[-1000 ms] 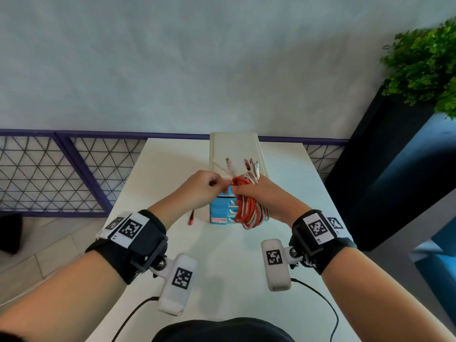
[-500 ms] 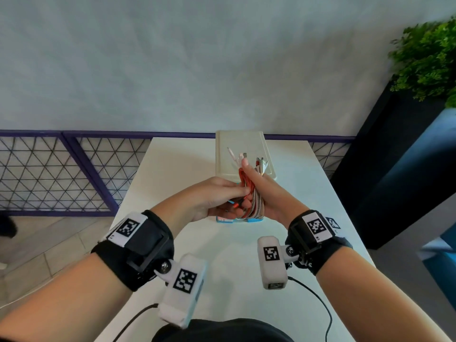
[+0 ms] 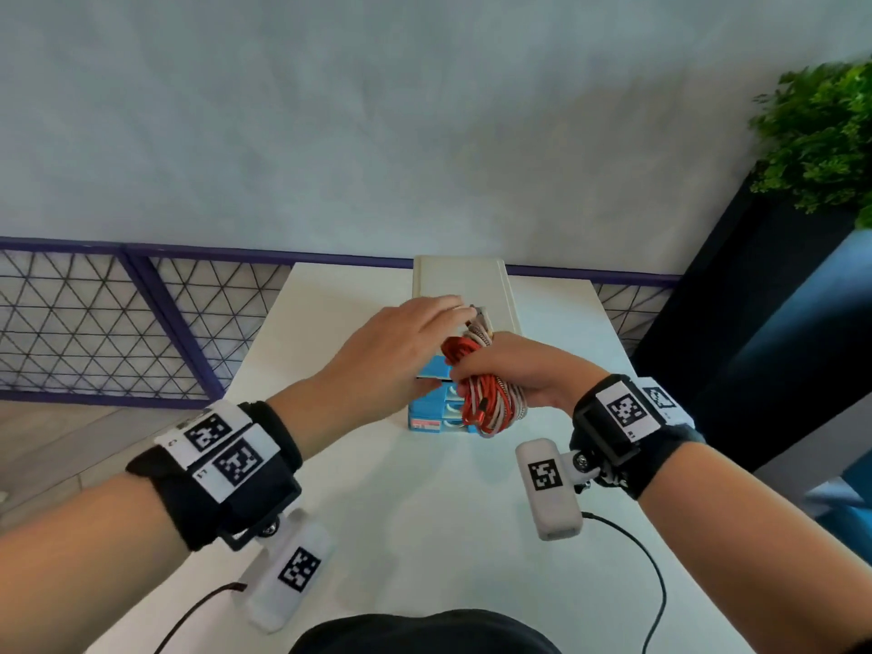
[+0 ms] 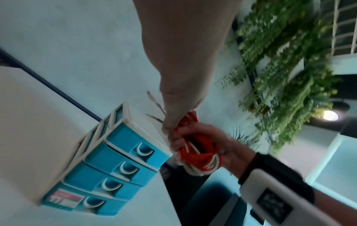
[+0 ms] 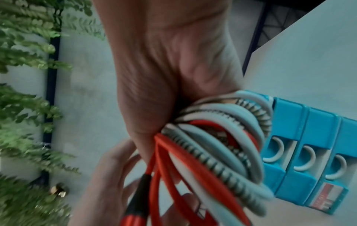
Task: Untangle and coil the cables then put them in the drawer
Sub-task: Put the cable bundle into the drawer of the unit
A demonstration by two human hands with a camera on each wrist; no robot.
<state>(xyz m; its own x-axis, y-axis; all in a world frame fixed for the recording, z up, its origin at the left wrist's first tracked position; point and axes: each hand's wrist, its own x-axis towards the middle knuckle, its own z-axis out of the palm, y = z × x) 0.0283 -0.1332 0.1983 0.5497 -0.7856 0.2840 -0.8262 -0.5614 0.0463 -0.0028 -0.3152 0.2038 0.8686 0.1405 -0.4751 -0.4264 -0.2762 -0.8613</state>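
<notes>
Coiled cables gripped in right hand, fingers curled round bundle so loops are kept together. Left hand flat, fingers straight, laid on drawer unit on table, likely for steadying; drawers shut.

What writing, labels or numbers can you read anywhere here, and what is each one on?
Red and white sticker on the bottom drawer: it carries print, too blurred to read in any view.
Left wristband and right wristband: black-and-white square code markers only; the tiny characters beside them are too small to read.
No other legible text.
</notes>
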